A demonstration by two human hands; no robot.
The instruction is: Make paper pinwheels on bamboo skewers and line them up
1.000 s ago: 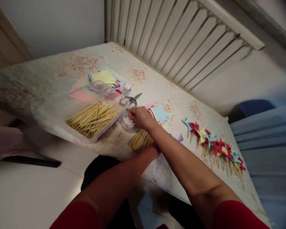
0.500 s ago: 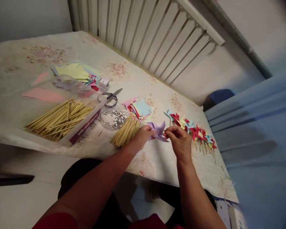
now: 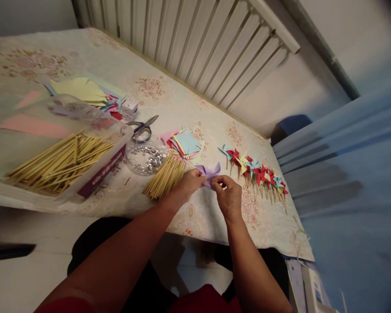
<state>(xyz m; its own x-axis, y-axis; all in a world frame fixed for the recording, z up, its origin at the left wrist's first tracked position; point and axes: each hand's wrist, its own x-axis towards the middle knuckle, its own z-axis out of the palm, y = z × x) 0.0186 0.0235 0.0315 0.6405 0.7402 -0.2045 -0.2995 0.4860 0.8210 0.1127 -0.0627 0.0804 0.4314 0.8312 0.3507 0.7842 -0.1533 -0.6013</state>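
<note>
A purple paper pinwheel [image 3: 209, 172] is held just above the flowered tablecloth [image 3: 169, 100]. My left hand [image 3: 189, 183] pinches its left side. My right hand [image 3: 226, 195] pinches its lower right corner, fingers closed on the paper. Just left of my left hand lies a loose bundle of bamboo sticks [image 3: 164, 176]. Behind it stands a clear round dish of silver pins [image 3: 146, 156]. A row of finished red, yellow and blue pinwheels [image 3: 256, 171] lies to the right of my hands.
A clear plastic box of bamboo sticks [image 3: 57, 161] sits at the left. Scissors [image 3: 142, 127], a small white box [image 3: 129, 105] and stacks of coloured paper squares [image 3: 184, 144] lie further back. A white slatted rail [image 3: 195, 39] runs along the far edge. Blue fabric [image 3: 345, 174] is at the right.
My right hand left the pin dish and came to the purple pinwheel, which my left hand holds. Both hands now pinch it closer together. The view has swung rightward.
</note>
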